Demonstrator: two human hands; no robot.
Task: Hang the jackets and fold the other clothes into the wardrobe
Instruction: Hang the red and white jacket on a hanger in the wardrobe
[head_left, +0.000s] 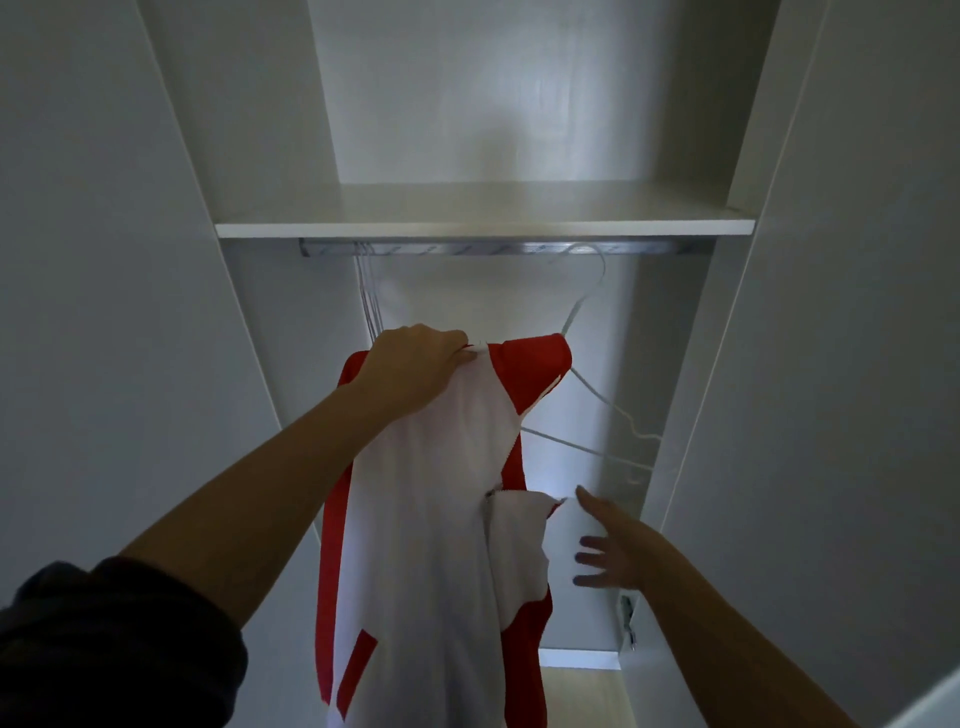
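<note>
Head view looks up into your wardrobe (467, 301), an open white compartment with a shelf (483, 227) across the top and a metal rail (467, 248) fixed just under it. Nothing can be seen lying on the shelf from this angle. Several thin white hangers (366, 291) hang on the rail, bunched at its left end. One more hanger (597, 395) hooks over the rail towards the right and sits tilted. Low down at the back you can see the edge of a lower board (579, 659), and a metal hinge (628, 618) on the right wall.

Your jacket (431, 493) hangs inside the compartment, below the rail and near the middle. It is red and white: broad white panels down the front, red at the shoulders and along the sides, and a red patch near the bottom. One red shoulder sits over the left arm of the tilted hanger; the hanger's right arm and lower bar stick out bare. A loose white flap folds outward halfway down.

Your left hand (415, 364), with a dark sleeve (119, 623) pushed up the arm, pinches the white fabric at the jacket's top edge with curled fingers. Your right hand (610, 551) is spread wide, holding nothing, just beside the loose flap. Whether the thumb touches the flap I cannot tell.
</note>
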